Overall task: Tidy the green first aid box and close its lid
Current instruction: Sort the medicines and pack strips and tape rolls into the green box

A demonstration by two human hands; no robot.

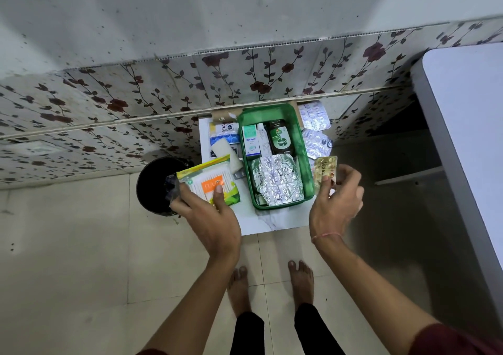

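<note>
A person is standing over the green first aid box, the left hand gripping a cotton-bud pack left of it, the right hand pinching a gold blister strip beside its right wall; silver strips right of the box are still waiting, the box not yet closed.

The light is soft and rather dim. The foil strips give glare. Shadow lies at right, and straight lines bend near the edges.
</note>
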